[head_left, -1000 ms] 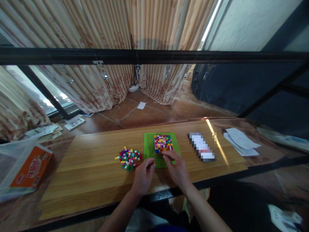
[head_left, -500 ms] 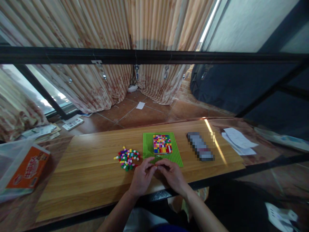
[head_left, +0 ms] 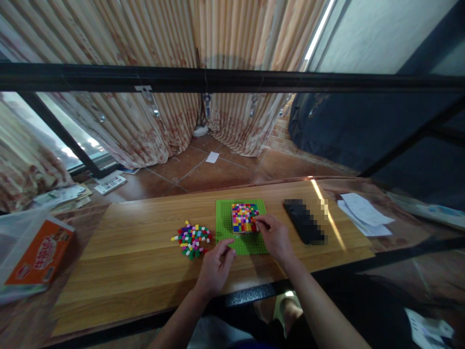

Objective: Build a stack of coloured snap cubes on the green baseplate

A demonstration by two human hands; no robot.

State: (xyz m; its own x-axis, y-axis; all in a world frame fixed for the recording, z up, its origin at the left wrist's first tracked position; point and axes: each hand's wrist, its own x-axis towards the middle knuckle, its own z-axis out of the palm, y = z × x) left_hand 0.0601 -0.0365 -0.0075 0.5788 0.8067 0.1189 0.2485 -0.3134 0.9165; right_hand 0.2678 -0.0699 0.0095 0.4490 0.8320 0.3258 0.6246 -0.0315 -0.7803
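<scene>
A green baseplate [head_left: 225, 228] lies on the wooden table [head_left: 145, 252], carrying a square block of multicoloured small bricks [head_left: 244, 216]. My right hand [head_left: 276, 236] reaches onto the plate, its fingertips pinched together at the block's right edge; what they hold is too small to make out. My left hand [head_left: 215, 266] rests at the plate's near left corner with fingers curled loosely. A pile of loose coloured bricks [head_left: 192, 237] sits just left of the plate, close to my left hand.
A dark pixelated oblong object [head_left: 305, 222] lies right of the plate, with white papers [head_left: 363, 212] further right. An orange box in a clear bag [head_left: 34, 254] sits at far left. A black bar [head_left: 232, 80] crosses the view above.
My right hand left my left hand at the plate's near edge and moved up and right to the block's right side. My left hand stayed put.
</scene>
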